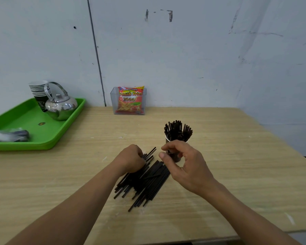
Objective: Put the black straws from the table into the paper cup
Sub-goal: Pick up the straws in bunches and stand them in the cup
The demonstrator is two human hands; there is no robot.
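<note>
Tons of straws (145, 181) lie diagonal under your left hand (131, 159), which grips them; right hand (184, 163) hangs loose and empty by the cup (176, 158).

straw pile (145, 183) left of paper cup (176, 157), tray (25, 119) far left, snack box (128, 103) behind

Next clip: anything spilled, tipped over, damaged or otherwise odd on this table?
Nothing stands out. The paper cup stands upright, its straws fanned out; the loose straws lie heaped on the table, as the task expects. Kettle and stacked cups sit upright on the green tray.
</note>
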